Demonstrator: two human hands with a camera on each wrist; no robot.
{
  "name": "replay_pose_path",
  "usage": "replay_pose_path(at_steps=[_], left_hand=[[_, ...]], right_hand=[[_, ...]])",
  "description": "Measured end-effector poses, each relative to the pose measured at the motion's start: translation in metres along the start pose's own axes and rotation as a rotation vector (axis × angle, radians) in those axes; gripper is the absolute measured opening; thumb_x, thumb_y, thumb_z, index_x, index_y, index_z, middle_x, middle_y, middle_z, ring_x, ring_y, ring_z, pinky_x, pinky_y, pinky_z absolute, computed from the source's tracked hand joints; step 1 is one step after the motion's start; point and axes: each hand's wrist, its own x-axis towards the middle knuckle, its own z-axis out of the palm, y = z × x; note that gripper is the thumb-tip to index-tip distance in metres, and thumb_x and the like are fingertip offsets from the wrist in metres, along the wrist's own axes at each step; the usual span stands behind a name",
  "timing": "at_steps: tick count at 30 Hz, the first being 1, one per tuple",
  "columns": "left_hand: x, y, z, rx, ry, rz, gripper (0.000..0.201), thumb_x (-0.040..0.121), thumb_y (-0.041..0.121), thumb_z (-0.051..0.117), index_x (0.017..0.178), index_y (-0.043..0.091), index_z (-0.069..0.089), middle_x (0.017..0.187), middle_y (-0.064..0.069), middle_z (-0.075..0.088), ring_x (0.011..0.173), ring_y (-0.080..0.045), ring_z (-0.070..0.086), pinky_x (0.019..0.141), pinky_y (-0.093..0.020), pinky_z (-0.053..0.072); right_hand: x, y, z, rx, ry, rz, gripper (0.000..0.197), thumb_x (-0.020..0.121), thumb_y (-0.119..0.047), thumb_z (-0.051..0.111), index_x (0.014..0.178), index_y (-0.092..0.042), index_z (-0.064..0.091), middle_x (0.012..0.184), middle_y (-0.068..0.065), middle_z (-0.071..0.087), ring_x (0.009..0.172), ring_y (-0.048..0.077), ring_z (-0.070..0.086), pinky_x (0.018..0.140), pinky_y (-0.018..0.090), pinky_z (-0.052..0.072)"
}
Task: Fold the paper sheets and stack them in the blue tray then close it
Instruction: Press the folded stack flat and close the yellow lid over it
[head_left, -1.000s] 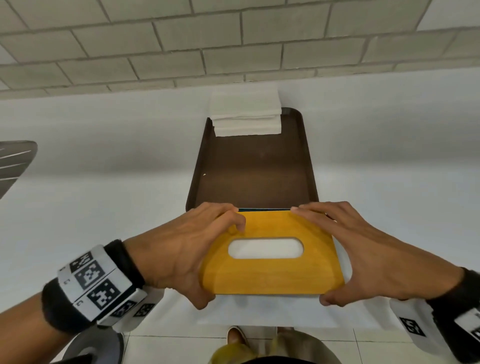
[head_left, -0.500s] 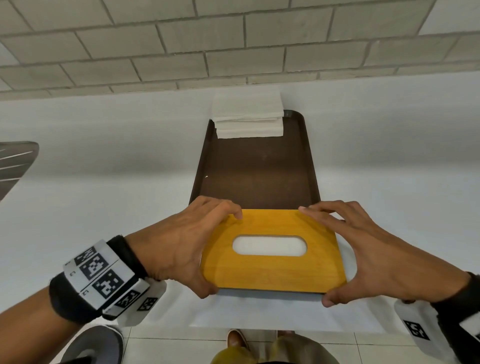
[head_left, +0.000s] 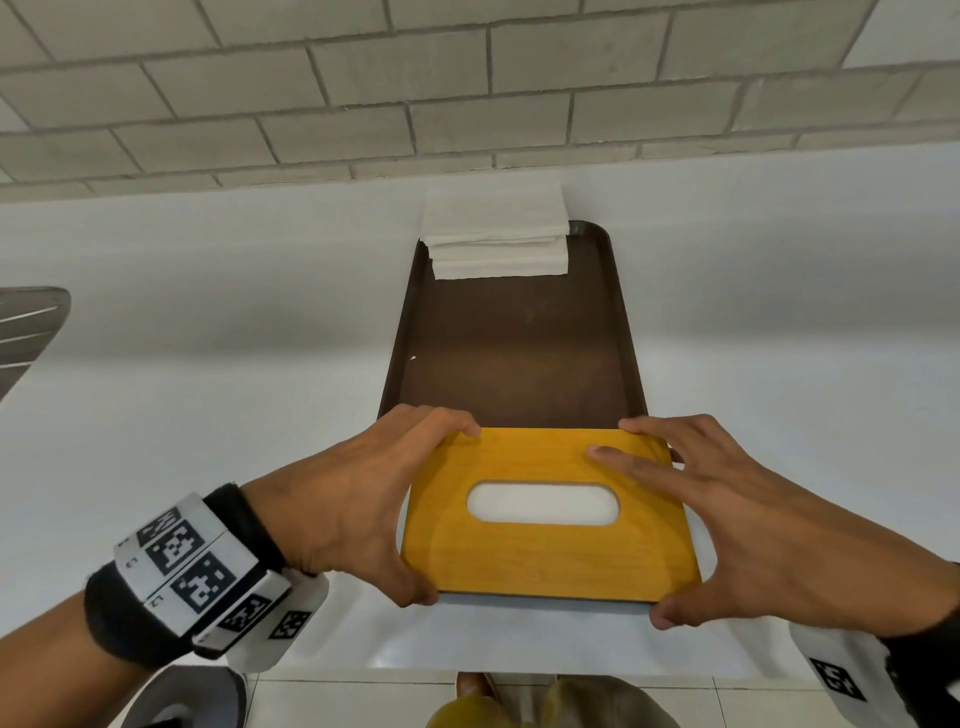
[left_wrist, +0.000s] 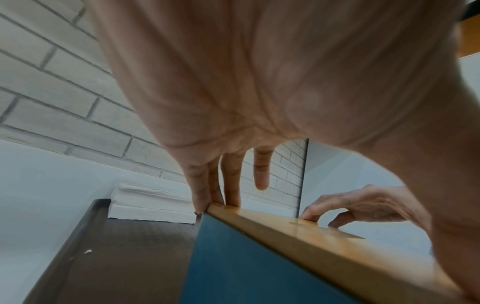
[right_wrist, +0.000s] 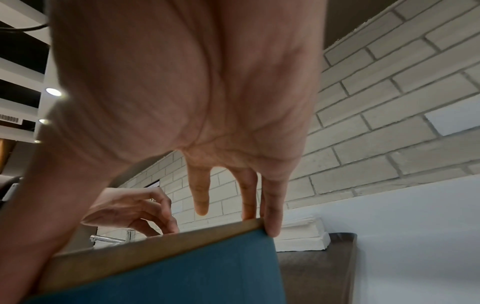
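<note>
Lid (head_left: 550, 545) now flush on blue tray (left_wrist: 233, 267) | left hand (head_left: 358, 504), right hand (head_left: 737, 530) still clasp its edges.

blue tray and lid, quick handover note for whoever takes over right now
Left hand: grips the left end of the wooden lid, fingers over the far edge, thumb at the near edge.
Right hand: grips the right end the same way, index finger flat on top.
The lid sits on the blue tray, which stands at the near end of the brown tray; white paper shows through the lid's slot.
A stack of paper sheets lies at the brown tray's far end.
Left: check the lid is seated all round, then let go.
</note>
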Motion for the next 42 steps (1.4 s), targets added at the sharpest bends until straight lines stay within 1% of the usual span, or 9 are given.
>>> replay_pose_path(at_steps=[12, 16, 20, 25, 28, 30, 32, 35, 42], left_hand=[[0.003, 0.002, -0.002, 0.107, -0.083, -0.128, 0.128, 0.052, 0.068, 0.088, 0.148, 0.05, 0.005, 0.157, 0.029, 0.015, 0.131, 0.006, 0.029, 0.109, -0.012, 0.028], [0.003, 0.001, 0.0, 0.165, -0.116, -0.136, 0.13, 0.056, 0.072, 0.083, 0.151, 0.048, -0.002, 0.164, 0.029, 0.004, 0.149, -0.003, 0.023, 0.117, -0.016, 0.023], [0.003, 0.0, 0.002, 0.184, -0.153, -0.162, 0.126, 0.056, 0.074, 0.08, 0.145, 0.056, -0.008, 0.158, 0.035, -0.009, 0.156, -0.01, 0.004, 0.123, -0.027, 0.017], [0.003, 0.0, 0.001, 0.224, -0.168, -0.139, 0.121, 0.056, 0.079, 0.076, 0.133, 0.066, -0.017, 0.14, 0.044, -0.025, 0.137, 0.003, -0.027, 0.124, -0.027, 0.001], [0.0, -0.002, 0.001, 0.29, -0.164, 0.016, 0.112, 0.065, 0.083, 0.068, 0.148, 0.054, -0.002, 0.155, 0.037, -0.021, 0.134, 0.02, -0.036, 0.114, -0.016, -0.025], [-0.001, 0.0, -0.004, 0.227, -0.049, 0.139, 0.087, 0.075, 0.08, 0.064, 0.149, 0.049, 0.028, 0.164, 0.03, 0.006, 0.15, 0.011, -0.014, 0.125, -0.024, -0.006], [0.005, 0.004, -0.008, 0.148, 0.118, 0.254, 0.044, 0.089, 0.063, 0.06, 0.128, 0.044, 0.059, 0.15, 0.025, 0.041, 0.151, 0.0, 0.017, 0.122, -0.027, 0.026], [0.026, 0.015, -0.003, 0.261, 0.2, 0.344, 0.027, 0.096, 0.05, 0.05, 0.101, 0.038, 0.073, 0.129, 0.013, 0.054, 0.136, -0.014, 0.037, 0.103, -0.037, 0.046], [0.053, 0.023, 0.01, 0.49, 0.153, 0.327, 0.016, 0.087, 0.051, 0.069, 0.087, 0.039, 0.079, 0.13, 0.008, 0.052, 0.134, -0.024, 0.032, 0.095, -0.04, 0.04]], right_hand=[[0.003, -0.003, -0.004, -0.095, -0.073, 0.105, 0.125, 0.045, -0.098, 0.052, 0.135, -0.063, -0.029, 0.143, -0.038, -0.022, 0.124, -0.023, -0.02, 0.089, -0.005, 0.011], [0.002, -0.003, -0.002, -0.149, -0.119, 0.165, 0.121, 0.048, -0.099, 0.046, 0.129, -0.064, -0.037, 0.14, -0.038, -0.041, 0.13, -0.007, -0.029, 0.108, 0.018, -0.005], [0.0, -0.006, 0.0, -0.166, -0.162, 0.168, 0.113, 0.052, -0.097, 0.044, 0.128, -0.066, -0.034, 0.135, -0.037, -0.049, 0.129, -0.002, -0.035, 0.111, 0.02, -0.001], [-0.001, -0.01, -0.003, -0.076, -0.148, 0.132, 0.106, 0.055, -0.093, 0.049, 0.128, -0.068, -0.024, 0.129, -0.044, -0.047, 0.092, -0.029, -0.051, 0.087, -0.012, -0.012], [-0.005, -0.01, -0.001, -0.039, -0.107, 0.064, 0.11, 0.06, -0.087, 0.054, 0.135, -0.06, -0.021, 0.129, -0.043, -0.047, 0.094, -0.028, -0.053, 0.082, -0.007, -0.028], [-0.008, -0.013, -0.002, -0.021, -0.058, 0.01, 0.105, 0.06, -0.087, 0.055, 0.139, -0.063, -0.01, 0.135, -0.044, -0.04, 0.108, -0.025, -0.05, 0.091, -0.002, -0.028], [-0.006, -0.018, -0.007, 0.013, 0.04, -0.059, 0.081, 0.068, -0.083, 0.055, 0.139, -0.063, 0.023, 0.146, -0.042, -0.004, 0.138, -0.014, -0.013, 0.113, 0.007, 0.006], [0.013, -0.023, -0.015, -0.038, 0.11, -0.192, 0.028, 0.092, -0.058, 0.05, 0.116, -0.048, 0.062, 0.114, -0.029, 0.043, 0.106, -0.001, 0.04, 0.085, 0.02, 0.04], [0.059, -0.018, -0.017, -0.352, -0.014, -0.313, 0.023, 0.097, -0.044, 0.051, 0.103, -0.038, 0.072, 0.098, -0.011, 0.035, 0.091, 0.009, 0.031, 0.069, 0.024, 0.031]])
